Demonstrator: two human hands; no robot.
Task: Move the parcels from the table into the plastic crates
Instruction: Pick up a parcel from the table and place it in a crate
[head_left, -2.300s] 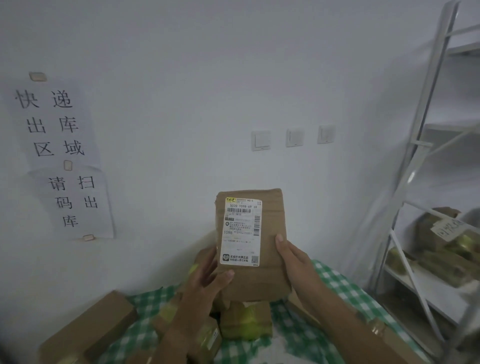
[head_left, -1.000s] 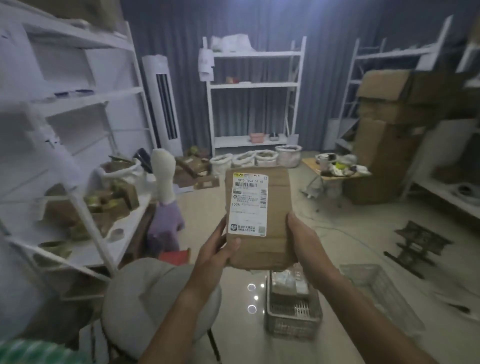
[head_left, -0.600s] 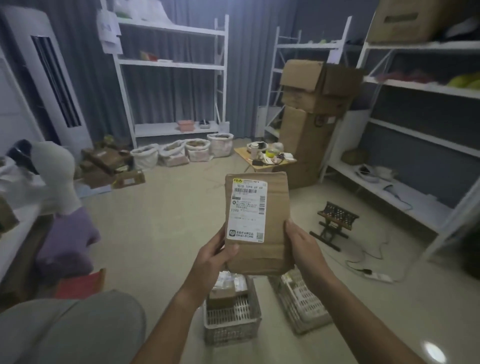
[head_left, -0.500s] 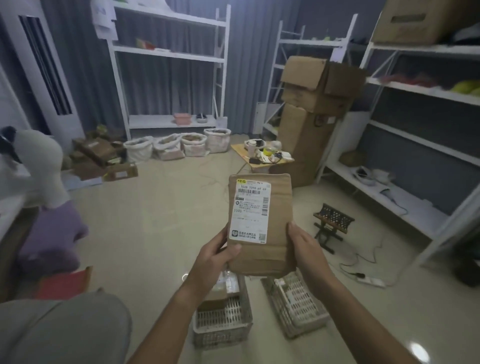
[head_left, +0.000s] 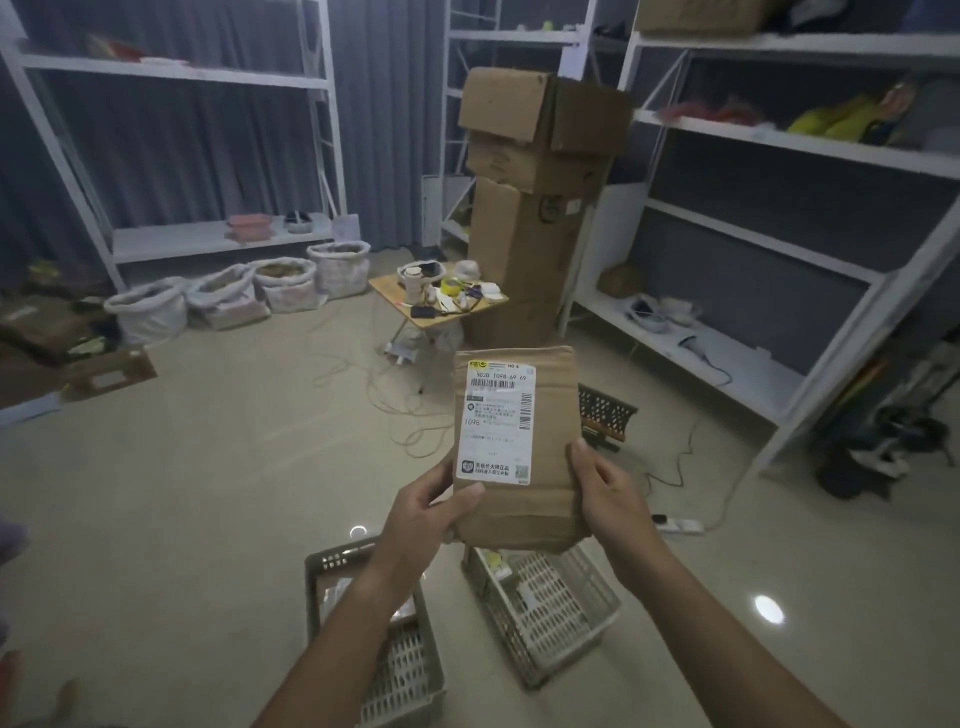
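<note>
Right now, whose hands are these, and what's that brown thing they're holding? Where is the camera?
The camera sits on a person's head and looks down, so you see their own two arms. The left hand and the right hand grip a brown paper parcel by its lower sides, holding it upright. The white sticker on it is a shipping label with barcodes. Below, on the floor, stand two plastic crates: a left crate and a right crate, each already holding something. The parcel is meant to go into one of them.

Parcel (head_left: 519, 499) and forearm hide both crates' (head_left: 566, 618) contents.
</note>
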